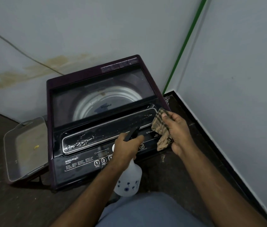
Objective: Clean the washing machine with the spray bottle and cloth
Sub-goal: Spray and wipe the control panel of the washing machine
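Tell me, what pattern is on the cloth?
The cloth is tan with dark checked stripes, seen in the head view.

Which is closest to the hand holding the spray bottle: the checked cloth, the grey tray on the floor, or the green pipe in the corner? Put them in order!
From the left hand, which grips the spray bottle:
1. Checked cloth, just to its right, held in the right hand.
2. Grey tray, on the floor left of the washing machine.
3. Green pipe, up the far wall corner, behind the machine.

Dark purple washing machine (pixel 96 89), tan checked cloth (pixel 161 128), white blue-flowered spray bottle (pixel 129 179).
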A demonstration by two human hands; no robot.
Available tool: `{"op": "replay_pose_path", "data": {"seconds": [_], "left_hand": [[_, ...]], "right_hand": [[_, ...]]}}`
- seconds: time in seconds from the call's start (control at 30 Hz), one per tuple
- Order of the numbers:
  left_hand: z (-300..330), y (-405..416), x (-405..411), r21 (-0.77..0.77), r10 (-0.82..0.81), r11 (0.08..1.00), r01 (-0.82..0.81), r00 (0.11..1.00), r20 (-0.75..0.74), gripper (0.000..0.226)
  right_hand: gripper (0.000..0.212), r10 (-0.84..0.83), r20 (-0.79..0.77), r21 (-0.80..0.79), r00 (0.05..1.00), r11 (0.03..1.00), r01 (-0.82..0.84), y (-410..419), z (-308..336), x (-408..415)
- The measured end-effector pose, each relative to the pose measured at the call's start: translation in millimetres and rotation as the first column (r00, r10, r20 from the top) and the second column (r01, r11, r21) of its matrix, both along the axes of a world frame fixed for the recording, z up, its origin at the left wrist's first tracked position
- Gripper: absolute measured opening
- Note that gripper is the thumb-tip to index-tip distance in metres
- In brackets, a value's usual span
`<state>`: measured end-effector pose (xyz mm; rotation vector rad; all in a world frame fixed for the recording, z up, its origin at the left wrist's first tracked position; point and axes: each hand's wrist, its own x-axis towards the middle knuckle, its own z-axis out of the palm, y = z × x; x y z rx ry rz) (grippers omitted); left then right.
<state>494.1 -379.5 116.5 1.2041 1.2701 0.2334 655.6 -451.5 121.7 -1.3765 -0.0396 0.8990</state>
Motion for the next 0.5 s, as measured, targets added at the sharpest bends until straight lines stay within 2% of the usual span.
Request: {"op": "replay_pose_path", "data": {"seconds": [0.2,0.3,0.33,0.4,0.5], "left_hand": [[4.0,-3.9,18.9,-0.008,-0.051,0.999,0.052,0.995,0.090,0.004],[2.5,-5.4,20.3,-0.049,-0.024,0.998,0.030,0.992,0.120,0.017],[2.9,-5.8,19.1,-0.057,-0.019,0.998,0.026,0.993,0.120,0.024],[5.5,-7.3,16.0,-0.065,-0.026,0.997,0.034,0.993,0.117,0.032],[9.2,-8.0,5.0,-0.046,0.000,0.999,0.006,0.993,0.116,0.020]], "right_hand": [[0.020,-0.031,0.131,-0.049,0.991,0.998,0.037,-10.3,-4.0,19.7],[0.022,0.063,0.334,-0.096,0.941,0.995,-0.032,-3.9,-6.9,26.0],[0.023,0.124,0.441,-0.132,0.889,0.989,-0.073,1.1,-8.1,26.5],[0.026,0.260,0.635,-0.233,0.727,0.962,-0.140,13.8,-13.8,26.5],[0.031,0.424,0.750,-0.366,0.507,0.905,-0.216,43.3,-36.8,17.8]]}}
